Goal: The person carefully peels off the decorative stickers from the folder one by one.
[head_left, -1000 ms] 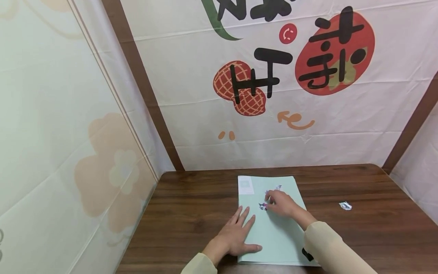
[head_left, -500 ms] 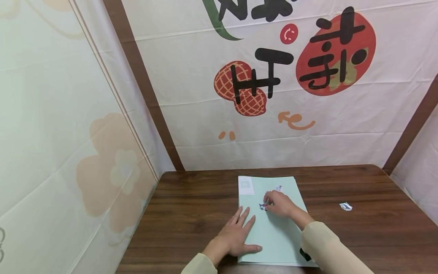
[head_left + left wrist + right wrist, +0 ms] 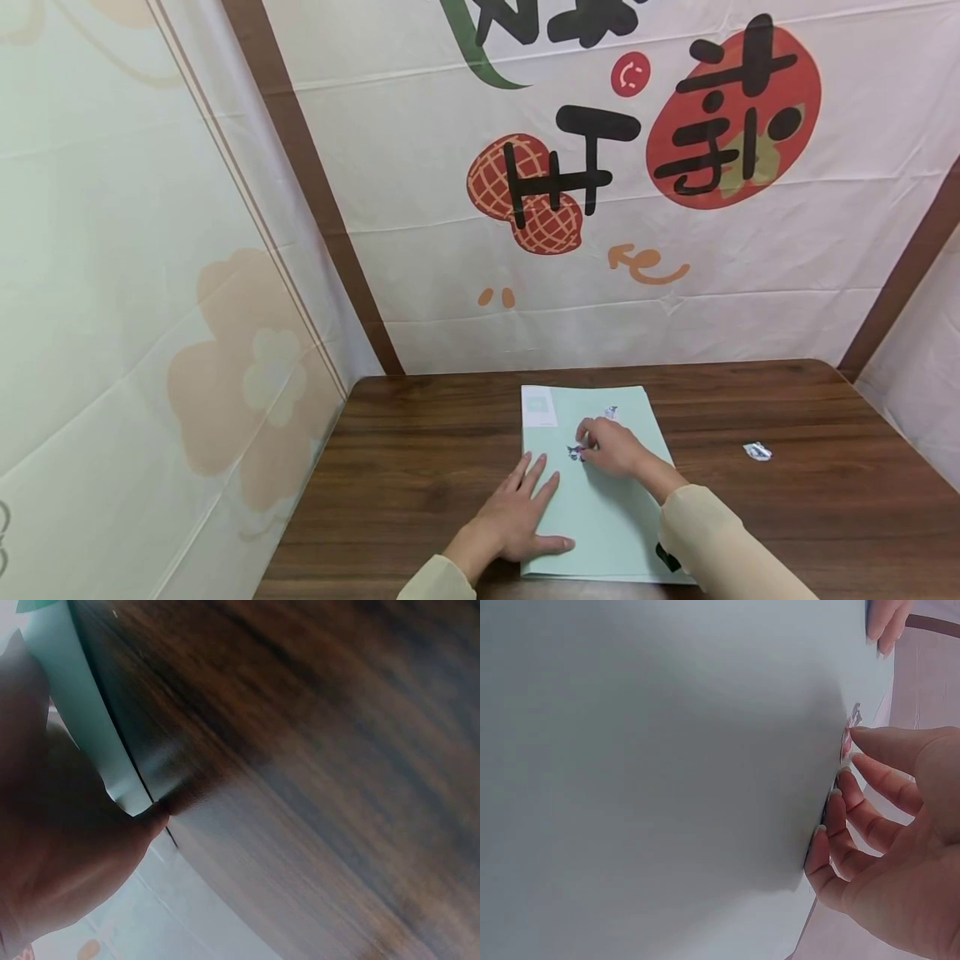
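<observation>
A pale mint-green folder (image 3: 600, 508) with a white label in its upper left corner lies flat on the wooden table. My left hand (image 3: 517, 517) rests on its left edge, fingers spread and straight. Over the folder's upper middle, my right hand (image 3: 611, 446) has bent fingers around a small purple and pink cartoon sticker (image 3: 575, 452). In the right wrist view the thumb tip is on the sticker (image 3: 847, 739), the index fingertip close beside it and the other fingertips touching the folder. A second sticker (image 3: 611, 412) shows just beyond the right hand.
A silvery sticker piece (image 3: 757, 451) lies on the table (image 3: 825, 517) to the right of the folder. Something small and black (image 3: 667, 557) shows at the folder's lower right, partly under the right sleeve. A printed fabric wall (image 3: 450, 250) stands behind the table.
My right hand has shifted slightly left over the folder, covering a bit of print that showed beside its index finger. The left hand and the folder stay put.
</observation>
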The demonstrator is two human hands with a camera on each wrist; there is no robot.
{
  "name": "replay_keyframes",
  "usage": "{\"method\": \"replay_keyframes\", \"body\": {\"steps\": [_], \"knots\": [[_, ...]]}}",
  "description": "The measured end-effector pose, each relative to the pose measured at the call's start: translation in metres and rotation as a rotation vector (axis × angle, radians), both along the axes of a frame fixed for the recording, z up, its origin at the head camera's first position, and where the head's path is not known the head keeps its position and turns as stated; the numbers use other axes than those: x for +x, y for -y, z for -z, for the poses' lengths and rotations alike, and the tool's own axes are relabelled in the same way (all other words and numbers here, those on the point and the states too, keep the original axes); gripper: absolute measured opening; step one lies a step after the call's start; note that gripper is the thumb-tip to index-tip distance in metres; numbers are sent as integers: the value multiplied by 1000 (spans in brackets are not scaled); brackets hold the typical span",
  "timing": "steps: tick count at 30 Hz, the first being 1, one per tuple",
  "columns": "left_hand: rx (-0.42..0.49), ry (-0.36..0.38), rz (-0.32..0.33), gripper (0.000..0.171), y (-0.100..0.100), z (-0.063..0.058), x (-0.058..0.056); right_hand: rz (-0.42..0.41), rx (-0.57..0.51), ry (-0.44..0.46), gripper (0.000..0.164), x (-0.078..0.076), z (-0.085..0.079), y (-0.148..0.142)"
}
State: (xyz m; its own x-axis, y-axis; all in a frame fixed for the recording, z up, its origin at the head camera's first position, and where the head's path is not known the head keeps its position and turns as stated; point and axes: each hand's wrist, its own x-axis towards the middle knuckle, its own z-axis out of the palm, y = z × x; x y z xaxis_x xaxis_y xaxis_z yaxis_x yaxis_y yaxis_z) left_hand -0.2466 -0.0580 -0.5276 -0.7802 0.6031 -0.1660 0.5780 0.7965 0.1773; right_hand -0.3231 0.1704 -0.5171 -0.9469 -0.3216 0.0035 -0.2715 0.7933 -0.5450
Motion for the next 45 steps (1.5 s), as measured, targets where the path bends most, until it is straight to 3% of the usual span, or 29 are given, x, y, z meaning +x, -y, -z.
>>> {"method": "replay_keyframes", "body": {"steps": [6, 17, 28, 45], "knots": [[-28, -14, -13, 94, -1, -8, 5, -20, 6, -9, 8, 0, 0, 1], [-10, 20, -8, 94, -1, -4, 1, -9, 18, -10, 5, 3, -5, 5], [-7, 36, -15, 94, -2, -6, 2, 32, 56, 6, 7, 0, -2, 7], [-19, 13, -18, 94, -2, -9, 3, 48, 87, 5, 8, 0, -3, 9]]}}
